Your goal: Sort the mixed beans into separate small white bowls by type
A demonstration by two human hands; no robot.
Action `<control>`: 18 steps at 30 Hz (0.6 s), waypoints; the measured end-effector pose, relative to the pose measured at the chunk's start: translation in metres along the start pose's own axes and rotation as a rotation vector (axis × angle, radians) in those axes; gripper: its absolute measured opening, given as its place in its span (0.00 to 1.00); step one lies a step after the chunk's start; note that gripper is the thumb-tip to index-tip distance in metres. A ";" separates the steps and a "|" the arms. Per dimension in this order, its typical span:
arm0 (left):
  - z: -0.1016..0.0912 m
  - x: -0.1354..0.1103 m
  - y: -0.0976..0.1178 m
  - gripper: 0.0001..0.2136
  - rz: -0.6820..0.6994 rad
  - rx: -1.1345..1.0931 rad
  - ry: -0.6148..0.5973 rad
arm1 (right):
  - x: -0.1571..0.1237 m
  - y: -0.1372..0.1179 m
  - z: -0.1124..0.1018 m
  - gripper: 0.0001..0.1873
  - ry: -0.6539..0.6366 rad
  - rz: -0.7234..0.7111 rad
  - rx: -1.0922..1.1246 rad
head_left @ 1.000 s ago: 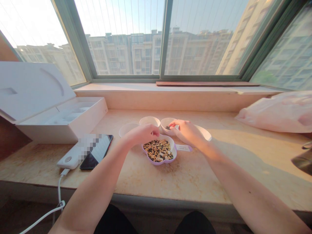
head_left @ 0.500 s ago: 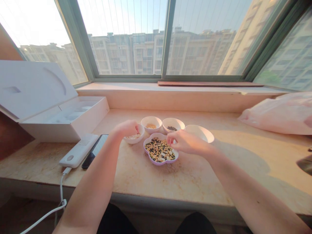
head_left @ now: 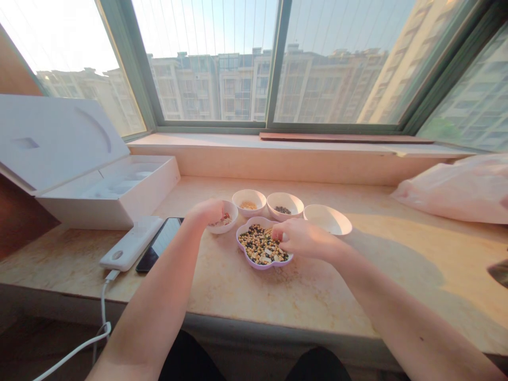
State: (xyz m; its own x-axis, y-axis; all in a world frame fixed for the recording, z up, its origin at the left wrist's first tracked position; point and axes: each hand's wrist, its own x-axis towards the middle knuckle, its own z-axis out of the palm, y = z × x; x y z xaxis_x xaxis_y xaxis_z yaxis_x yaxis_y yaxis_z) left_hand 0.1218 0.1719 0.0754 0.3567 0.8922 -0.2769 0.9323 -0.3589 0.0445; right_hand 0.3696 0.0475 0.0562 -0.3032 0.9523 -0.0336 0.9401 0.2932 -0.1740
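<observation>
A purple flower-shaped dish (head_left: 254, 262) of mixed beans sits on the stone sill. Behind it stands a row of small white bowls: one (head_left: 227, 215) with pale and reddish beans, one (head_left: 249, 199) with yellow grains, one (head_left: 284, 203) with dark beans, and one (head_left: 327, 219) that looks empty. My left hand (head_left: 207, 211) hovers over the leftmost bowl, fingers curled together; what they hold is hidden. My right hand (head_left: 302, 238) rests at the dish's right rim, fingertips pinched down into the beans.
An open white box (head_left: 107, 196) with its lid up stands at the left. A white power bank (head_left: 129, 243) with a cable and a black phone (head_left: 159, 244) lie beside it. A pink plastic bag (head_left: 456, 188) lies at the right. The window frame runs behind.
My left hand moved from above the dish to the leftmost bowl. My right hand came back from the dark-bean bowl to the dish and lowered its fingers into the beans.
</observation>
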 end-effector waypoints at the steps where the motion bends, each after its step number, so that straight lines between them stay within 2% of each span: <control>1: 0.001 0.001 0.000 0.12 -0.010 0.005 0.007 | 0.001 0.000 0.000 0.08 -0.026 -0.020 0.004; 3: 0.001 0.002 0.001 0.13 -0.007 0.014 0.023 | 0.003 0.001 0.000 0.10 -0.067 -0.060 0.006; 10: -0.001 -0.004 0.004 0.12 -0.007 0.021 0.004 | 0.006 0.005 0.002 0.20 -0.065 -0.112 0.033; 18: -0.002 -0.007 0.006 0.12 -0.018 0.037 0.018 | 0.005 0.002 -0.001 0.10 -0.062 -0.148 -0.004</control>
State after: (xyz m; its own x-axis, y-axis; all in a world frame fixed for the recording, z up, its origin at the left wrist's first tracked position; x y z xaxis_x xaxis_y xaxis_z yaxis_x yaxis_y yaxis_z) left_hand 0.1251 0.1642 0.0800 0.3411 0.9033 -0.2601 0.9359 -0.3523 0.0038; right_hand 0.3704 0.0526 0.0566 -0.4475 0.8917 -0.0685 0.8849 0.4304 -0.1781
